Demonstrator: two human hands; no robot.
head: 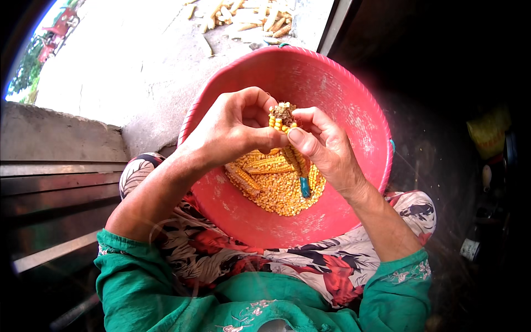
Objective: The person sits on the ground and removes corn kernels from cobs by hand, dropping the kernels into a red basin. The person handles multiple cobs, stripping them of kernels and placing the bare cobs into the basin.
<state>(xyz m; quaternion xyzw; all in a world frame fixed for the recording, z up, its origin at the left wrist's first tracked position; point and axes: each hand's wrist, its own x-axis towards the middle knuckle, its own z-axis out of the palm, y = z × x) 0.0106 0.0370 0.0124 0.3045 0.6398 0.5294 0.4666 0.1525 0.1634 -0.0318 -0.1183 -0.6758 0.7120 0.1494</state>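
Note:
Between both hands is an ear of dried yellow corn, its brown end facing up toward me and kernels around its sides. My left hand grips it from the left, thumb across the near side. Against the right side press the thumb and fingers of my right hand. Below them sits a red basin with a whitish, worn inner wall. Loose corn kernels cover its bottom, with several ears of corn on top. A short teal handle-like piece lies there; what it belongs to is unclear.
The basin rests by my patterned trouser legs. Beyond it, a pile of corn ears lies on bright concrete ground. A low concrete wall stands at left, a door frame at upper right. Dim objects, including a yellow bag, sit far right.

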